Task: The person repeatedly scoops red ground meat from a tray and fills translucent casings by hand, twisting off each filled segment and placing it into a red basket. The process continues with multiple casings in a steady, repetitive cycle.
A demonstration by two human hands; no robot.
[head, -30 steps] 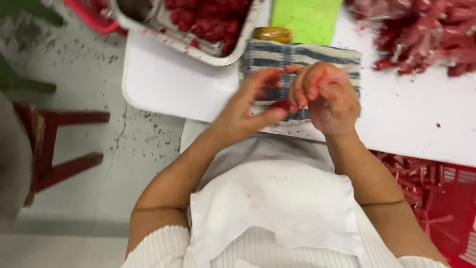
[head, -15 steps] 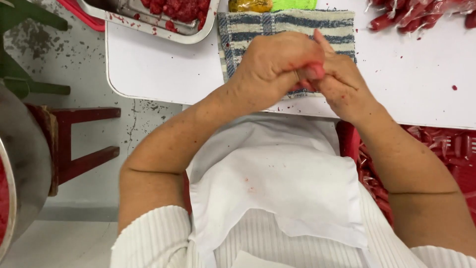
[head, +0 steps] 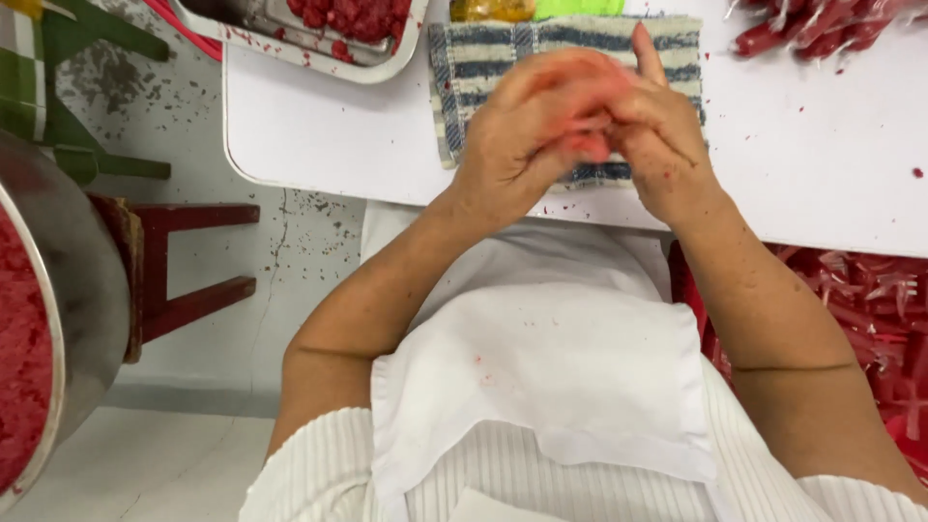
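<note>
My left hand (head: pixel 527 135) and my right hand (head: pixel 667 145) are pressed together above a blue-and-white striped cloth (head: pixel 483 48) on the white table (head: pixel 319 126). Both are stained red. The left fingers curl over the right ones, and a small red piece (head: pixel 585 145) shows between them, mostly hidden. My right index finger points straight up. A white apron (head: pixel 541 367) covers my lap below.
A metal tray (head: pixel 290 43) with red lumps sits at the table's far left. Red plastic-wrapped sticks (head: pixel 822 29) lie at the far right, and more fill a red crate (head: pixel 870 319) beneath. A big metal bowl (head: pixel 82 290) of red paste stands left, beside a red stool (head: pixel 184 261).
My hands have closed tighter around each other over the cloth, the left folding over the right. The view has dropped lower, bringing the metal bowl into sight at the left.
</note>
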